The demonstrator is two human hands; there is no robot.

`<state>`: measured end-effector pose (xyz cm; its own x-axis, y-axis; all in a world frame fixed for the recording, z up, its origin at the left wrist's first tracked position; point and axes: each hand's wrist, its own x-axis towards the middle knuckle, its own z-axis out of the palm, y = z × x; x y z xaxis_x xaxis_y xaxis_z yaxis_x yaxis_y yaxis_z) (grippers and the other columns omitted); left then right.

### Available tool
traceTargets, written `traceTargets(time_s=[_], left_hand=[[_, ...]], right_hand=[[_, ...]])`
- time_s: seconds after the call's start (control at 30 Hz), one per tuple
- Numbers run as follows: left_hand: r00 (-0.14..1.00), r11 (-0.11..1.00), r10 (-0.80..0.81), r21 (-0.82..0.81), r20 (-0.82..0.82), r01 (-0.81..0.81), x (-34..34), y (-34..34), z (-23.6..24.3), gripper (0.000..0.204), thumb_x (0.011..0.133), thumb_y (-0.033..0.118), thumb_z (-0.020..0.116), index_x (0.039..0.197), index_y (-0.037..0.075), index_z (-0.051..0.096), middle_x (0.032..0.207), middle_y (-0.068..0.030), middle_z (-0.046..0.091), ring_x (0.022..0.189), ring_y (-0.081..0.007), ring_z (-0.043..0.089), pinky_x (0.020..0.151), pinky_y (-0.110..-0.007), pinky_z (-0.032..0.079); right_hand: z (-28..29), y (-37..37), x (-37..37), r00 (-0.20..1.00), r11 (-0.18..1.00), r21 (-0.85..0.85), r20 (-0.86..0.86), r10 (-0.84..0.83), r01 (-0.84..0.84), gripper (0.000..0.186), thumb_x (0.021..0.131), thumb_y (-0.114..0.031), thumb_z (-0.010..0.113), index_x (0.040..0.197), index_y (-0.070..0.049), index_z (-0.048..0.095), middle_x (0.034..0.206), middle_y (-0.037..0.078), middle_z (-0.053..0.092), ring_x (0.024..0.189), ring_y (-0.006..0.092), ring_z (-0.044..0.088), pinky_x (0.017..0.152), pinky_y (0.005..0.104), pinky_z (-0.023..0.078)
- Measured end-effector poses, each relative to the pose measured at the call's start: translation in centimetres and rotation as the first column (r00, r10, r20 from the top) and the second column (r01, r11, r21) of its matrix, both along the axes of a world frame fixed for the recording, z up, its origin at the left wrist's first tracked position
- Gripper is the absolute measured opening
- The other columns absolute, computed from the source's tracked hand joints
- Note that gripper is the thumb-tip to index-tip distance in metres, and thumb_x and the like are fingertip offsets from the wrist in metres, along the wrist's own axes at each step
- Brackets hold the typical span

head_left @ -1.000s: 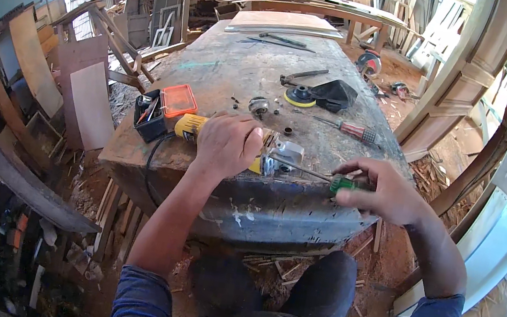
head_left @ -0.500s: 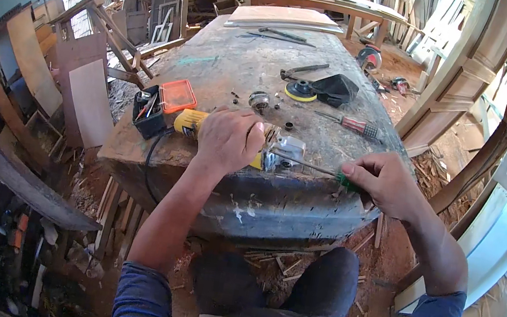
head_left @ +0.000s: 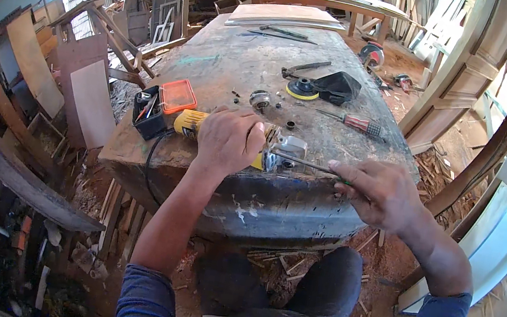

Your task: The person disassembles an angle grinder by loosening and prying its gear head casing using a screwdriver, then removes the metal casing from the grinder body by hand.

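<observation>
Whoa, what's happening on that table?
A person's left hand holds a yellow power tool on a worktable. The right hand grips a green-handled screwdriver that reaches the tool's metal end. A round metal part lies beyond the tool, and a small black box stands to the tool's left.

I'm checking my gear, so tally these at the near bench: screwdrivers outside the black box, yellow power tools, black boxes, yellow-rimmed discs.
Screwdrivers: 2 (green screwdriver in the right hand; red screwdriver)
Yellow power tools: 1 (power tool under the left hand)
Black boxes: 1 (box)
Yellow-rimmed discs: 1 (disc)
Total: 5
</observation>
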<state>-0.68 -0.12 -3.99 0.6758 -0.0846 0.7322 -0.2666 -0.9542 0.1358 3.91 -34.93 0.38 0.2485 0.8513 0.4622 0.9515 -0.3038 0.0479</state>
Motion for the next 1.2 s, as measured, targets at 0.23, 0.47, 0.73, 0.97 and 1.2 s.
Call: traceTargets(time_s=[0.23,0.47,0.73,0.97,1.2], left_hand=[[1.0,1.0,-0.01,0.009,-0.007,0.01,0.2,0.2,-0.3,0.029,0.101,0.022,0.058,0.098,0.003,0.08,0.101,-0.018,0.08,0.095,-0.0406,0.076,0.09,-0.051,0.057],[0.986,1.0,-0.024,-0.002,0.164,0.024,0.2,-0.1,-1.0,0.026,0.098,0.023,0.059,0.095,0.006,0.079,0.092,-0.0139,0.078,0.088,-0.0383,0.075,0.088,-0.05,0.055],[0.975,0.987,0.152,-0.027,-0.163,-0.159,1.5,-0.9,1.5,0.04,0.103,0.033,0.055,0.093,0.006,0.082,0.094,-0.0213,0.079,0.094,-0.0438,0.076,0.092,-0.053,0.056],[0.886,0.964,0.193,-0.086,-0.423,-0.251,3.9,1.2,2.9,0.053,0.103,0.045,0.052,0.096,0.002,0.082,0.098,-0.0281,0.078,0.1,-0.0499,0.074,0.093,-0.059,0.055],[0.971,0.979,0.164,-0.095,-0.172,-0.182,1.4,-0.5,0.6,0.046,0.107,0.041,0.058,0.103,0.002,0.08,0.097,-0.027,0.077,0.097,-0.0496,0.074,0.095,-0.058,0.054]], right_hand=[[3.1,1.1,-0.7,0.517,0.973,-0.111,-0.832,-0.201,0.201,0.039,0.107,-0.035,0.076,0.135,-0.009,0.081,0.086,0.01,0.078,0.071,0.0195,0.073,0.067,0.0379,0.057],[0.9,0.6,1.9,0.321,0.984,-0.064,-0.94,-0.115,0.167,0.046,0.105,-0.042,0.079,0.131,-0.004,0.081,0.09,0.009,0.079,0.074,0.0145,0.072,0.07,0.0345,0.057],[-1.4,-1.3,6.6,0.774,0.859,0.42,-0.632,0.045,0.293,0.045,0.1,-0.038,0.086,0.121,0.002,0.081,0.097,0.009,0.081,0.085,0.013,0.069,0.08,0.033,0.056],[-5.7,1.8,10.2,0.736,0.663,0.553,-0.677,0.005,0.505,0.043,0.1,-0.038,0.088,0.116,0.002,0.082,0.091,0.01,0.081,0.081,0.0127,0.068,0.074,0.0326,0.054],[-5.5,1.0,8.8,0.753,0.594,0.625,-0.657,0.048,0.507,0.043,0.099,-0.041,0.087,0.115,-0.002,0.083,0.091,0.012,0.081,0.079,0.0168,0.072,0.075,0.0363,0.057]])
